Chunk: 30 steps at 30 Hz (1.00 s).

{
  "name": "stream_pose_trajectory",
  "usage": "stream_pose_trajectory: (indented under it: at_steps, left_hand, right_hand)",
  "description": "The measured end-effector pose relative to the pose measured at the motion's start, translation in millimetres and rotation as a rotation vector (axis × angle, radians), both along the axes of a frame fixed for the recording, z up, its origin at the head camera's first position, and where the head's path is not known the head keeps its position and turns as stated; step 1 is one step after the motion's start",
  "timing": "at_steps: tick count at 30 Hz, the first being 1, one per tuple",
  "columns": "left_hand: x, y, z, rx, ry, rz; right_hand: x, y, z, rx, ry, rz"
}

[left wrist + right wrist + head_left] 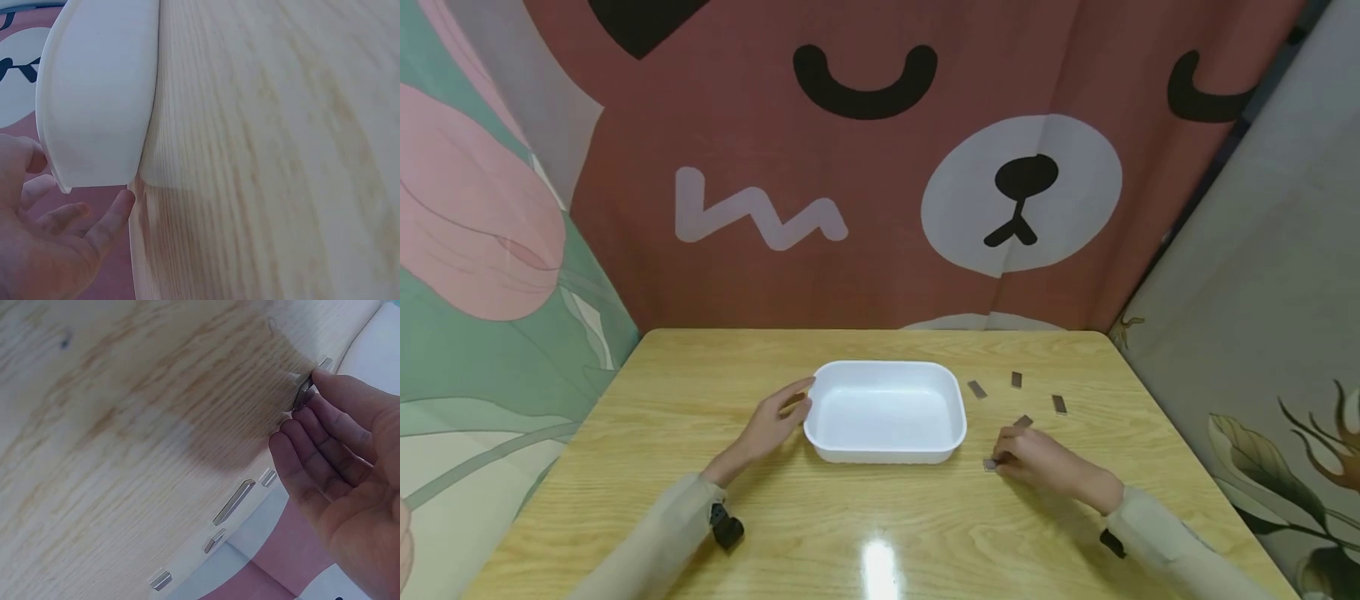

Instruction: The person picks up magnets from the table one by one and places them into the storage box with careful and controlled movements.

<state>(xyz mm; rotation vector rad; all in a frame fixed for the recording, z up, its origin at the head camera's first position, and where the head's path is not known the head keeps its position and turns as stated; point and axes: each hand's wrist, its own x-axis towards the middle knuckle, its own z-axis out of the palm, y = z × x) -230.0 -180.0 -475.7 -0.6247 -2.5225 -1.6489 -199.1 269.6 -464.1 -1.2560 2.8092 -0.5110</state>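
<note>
A white rectangular tub (884, 412) stands on the wooden table. My left hand (778, 417) rests at its left side, fingertips at the rim and fingers loosely extended. In the left wrist view, those fingers (107, 226) lie beside the tub's end wall (100, 94). Right of the tub, my right hand (1037, 462) is low over the tabletop. Seen from the right wrist, its thumb and fingertips pinch a small metallic block (304, 392). Another small block (990, 465) lies by these fingertips, and one more (1023, 421) just beyond the hand.
Farther back on the right lie more small rectangular blocks, one near the tub (976, 389), one behind (1017, 380) and one to the right (1059, 404). The wooden table (820, 533) meets a patterned curtain (760, 283) at its back edge.
</note>
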Motion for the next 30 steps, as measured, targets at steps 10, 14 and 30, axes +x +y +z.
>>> stream_pose_trajectory:
  at_steps: [10, 14, 30]
  left_hand:
    - [15.6, 9, 34.4, -0.047, -0.048, -0.022]
    - [7.3, 6, 18.4, -0.039, -0.059, -0.023]
    - [-0.6, 4, -1.4, -0.072, 0.007, -0.016]
  right_hand:
    - [-0.8, 0, 1.8, -0.007, -0.049, -0.006]
    - [-2.6, -3, 2.6, 0.000, -0.073, -0.003]
    - [-13.0, -6, 5.3, -0.040, -0.165, 0.060]
